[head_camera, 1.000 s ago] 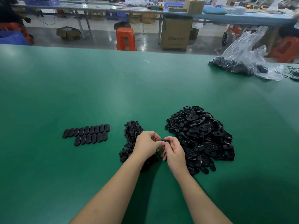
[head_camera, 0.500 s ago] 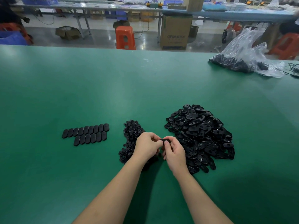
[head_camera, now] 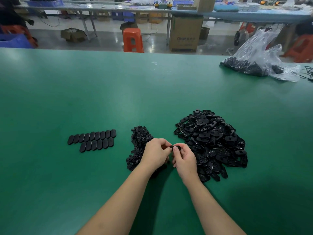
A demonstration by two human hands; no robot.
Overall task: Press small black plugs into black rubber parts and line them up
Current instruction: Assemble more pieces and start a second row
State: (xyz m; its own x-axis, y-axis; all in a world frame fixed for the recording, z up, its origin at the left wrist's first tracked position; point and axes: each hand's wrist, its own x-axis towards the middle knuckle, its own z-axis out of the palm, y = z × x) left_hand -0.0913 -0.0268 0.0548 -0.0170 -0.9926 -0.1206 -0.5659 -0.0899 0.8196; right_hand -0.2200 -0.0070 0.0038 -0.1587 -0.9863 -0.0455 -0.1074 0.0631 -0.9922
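Note:
A black rubber part [head_camera: 175,147] is pinched between my left hand [head_camera: 156,154] and my right hand [head_camera: 184,160], just above the green table [head_camera: 118,92]. Both hands have curled fingers; whether a plug is between them is hidden. A pile of small black plugs [head_camera: 138,141] lies under and left of my left hand. The big heap of black rubber parts [head_camera: 213,138] lies to the right of my right hand. Two neat rows of finished parts [head_camera: 93,139] lie to the left.
A clear plastic bag [head_camera: 260,55] holding more black parts sits at the table's far right, with a cable [head_camera: 307,73] beside it. Beyond the far edge stand an orange stool [head_camera: 133,39] and a cardboard box [head_camera: 185,33].
The two hands stay together on the part with only small finger shifts; the rubber part shows a little more between the fingertips. The piles and rows have not moved.

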